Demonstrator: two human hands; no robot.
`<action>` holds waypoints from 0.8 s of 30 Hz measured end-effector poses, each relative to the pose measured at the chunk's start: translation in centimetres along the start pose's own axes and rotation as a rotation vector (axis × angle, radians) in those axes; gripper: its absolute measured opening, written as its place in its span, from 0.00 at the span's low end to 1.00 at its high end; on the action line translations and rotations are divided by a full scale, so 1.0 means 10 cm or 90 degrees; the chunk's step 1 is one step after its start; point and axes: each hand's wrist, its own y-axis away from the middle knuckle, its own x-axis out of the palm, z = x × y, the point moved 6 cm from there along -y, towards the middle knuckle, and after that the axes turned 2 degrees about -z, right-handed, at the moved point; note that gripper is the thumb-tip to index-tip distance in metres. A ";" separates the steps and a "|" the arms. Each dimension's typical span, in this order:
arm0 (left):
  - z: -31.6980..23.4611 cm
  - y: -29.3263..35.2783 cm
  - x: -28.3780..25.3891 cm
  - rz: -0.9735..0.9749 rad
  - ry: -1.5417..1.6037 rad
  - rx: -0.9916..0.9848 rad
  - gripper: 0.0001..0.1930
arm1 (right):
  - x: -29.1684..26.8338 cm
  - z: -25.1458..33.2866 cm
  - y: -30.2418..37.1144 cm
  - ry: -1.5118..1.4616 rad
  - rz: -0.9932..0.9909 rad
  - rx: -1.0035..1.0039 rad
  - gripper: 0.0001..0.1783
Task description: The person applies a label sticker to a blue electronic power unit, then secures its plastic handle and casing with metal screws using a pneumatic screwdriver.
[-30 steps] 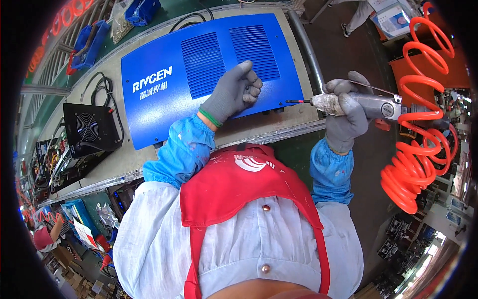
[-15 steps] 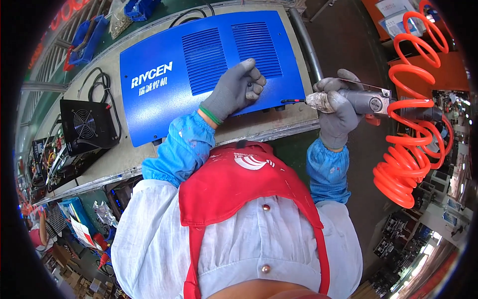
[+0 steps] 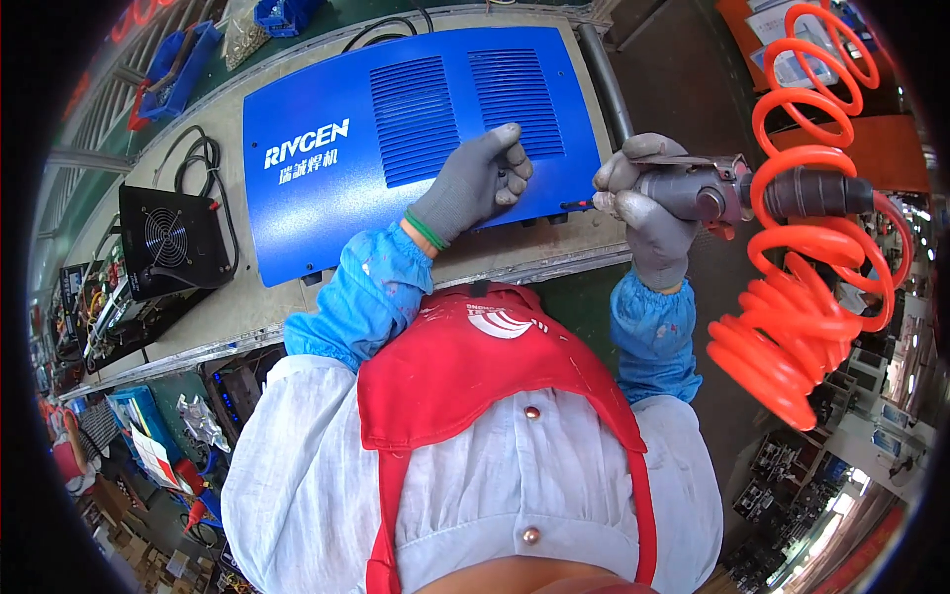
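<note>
A long blue metal housing (image 3: 327, 218) with two louvred vents lies on the bench in front of me. My left hand (image 3: 478, 183), in a grey glove, rests over its near part below the vents. The fingers are curled in, and what they hold, if anything, is hidden. My right hand (image 3: 658, 223), gloved too, is wrapped round a pneumatic screwdriver (image 3: 711, 198) held nearly level. Its thin bit (image 3: 576, 205) points left at the housing's right end; whether it touches a screw there is too small to tell.
An orange coiled air hose (image 3: 792, 262) hangs at the right by the tool. On the bench's left stands a black fan unit (image 3: 166, 238) with exposed wiring and a black cable (image 3: 210, 163). Blue bins (image 3: 181, 74) lie beyond. A metal rail (image 3: 606, 84) runs along the bench's right end.
My right hand and the screwdriver have shifted left, nearer the housing, and the tool has turned slightly. The hose coils swung left. My left hand stays curled, slightly further right in the picture.
</note>
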 end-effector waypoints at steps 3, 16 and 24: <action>-0.03 0.05 0.05 0.035 -0.142 0.040 0.16 | 0.01 0.02 -0.01 0.042 -0.017 -0.029 0.26; 0.22 0.10 0.40 0.066 -1.096 0.468 0.15 | -0.04 0.09 0.04 -0.002 -0.131 -0.035 0.30; 0.29 0.03 0.45 0.055 -1.125 0.459 0.10 | -0.01 0.27 0.14 0.025 -0.197 -0.032 0.34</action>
